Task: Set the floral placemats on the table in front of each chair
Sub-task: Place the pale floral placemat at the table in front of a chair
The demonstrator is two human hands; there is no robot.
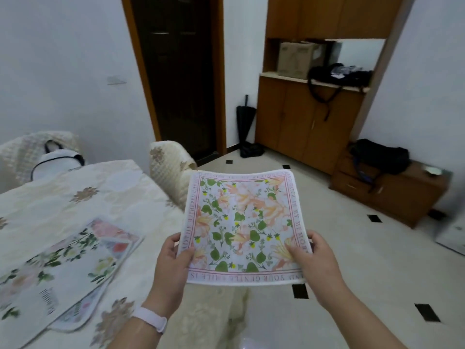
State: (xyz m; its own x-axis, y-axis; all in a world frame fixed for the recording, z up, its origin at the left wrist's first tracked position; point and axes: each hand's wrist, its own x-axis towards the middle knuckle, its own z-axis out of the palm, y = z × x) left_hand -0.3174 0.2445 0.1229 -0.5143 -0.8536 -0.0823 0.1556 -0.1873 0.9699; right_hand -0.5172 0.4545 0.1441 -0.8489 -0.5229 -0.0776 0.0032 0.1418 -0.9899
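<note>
I hold a square floral placemat (241, 225) flat in the air, beyond the table's right edge and above the floor. It has pink flowers, green leaves and a pink lettered border. My left hand (173, 263) grips its near left corner and my right hand (314, 260) grips its near right corner. A stack of other floral placemats (63, 268) lies on the table (100, 192) at the lower left, overlapping each other. A chair with a cream quilted cover (168, 165) stands at the table's far right side, just left of the held placemat.
Another covered chair (30, 147) with a white bag on it stands at the table's far left. A dark door (176, 71), wooden cabinets (309, 122), a low wooden chest with a black bag (385, 187) and an umbrella (245, 122) line the far wall. The floor is pale tile.
</note>
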